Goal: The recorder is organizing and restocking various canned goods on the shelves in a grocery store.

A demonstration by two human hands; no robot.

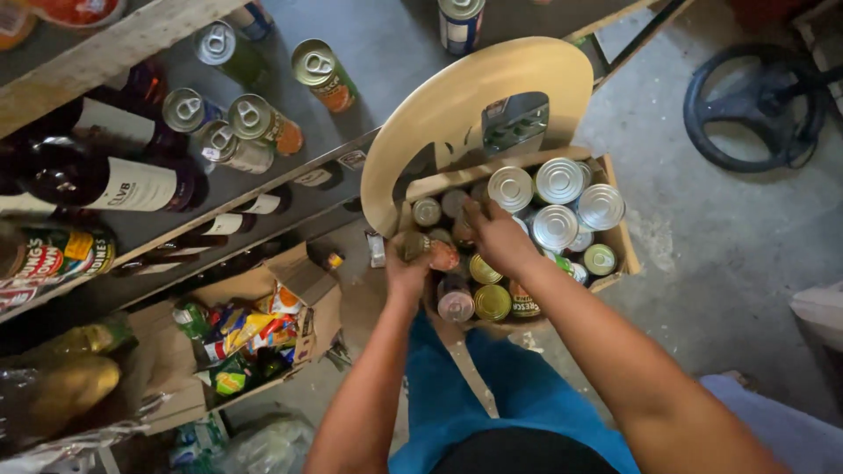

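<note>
Head view looks straight down on a cardboard box [622,235] packed with tin cans, set on a pale round-backed chair [457,101] in front of the person's knees. The left hand [409,268] is closed around a small can [416,245] at the box's near-left corner; its fingers are wrapped over the can's top and side, so the can is partly hidden. The right hand [499,235] is laid among the cans in the middle of the box, fingers bent down over a can that cannot be made out clearly; whether anything is actually gripped there cannot be told.

The cans are judged to be rigid metal, smooth-walled and fairly heavy for their size if full, with paper labels that may slide a little under a loose grip. They are not fragile, though a dropped one could dent. A hold around the cylindrical side, just below the raised rim, is judged the surest, since the rim stops the can from slipping through. Tightly packed neighbours leave little room for fingers, so the top edge is likely the only part reachable at first.

To the left, shelves [369,53] carry more standing cans and lying bottles [114,184], and an open carton of bright packets [246,338] sits on the floor.
</note>
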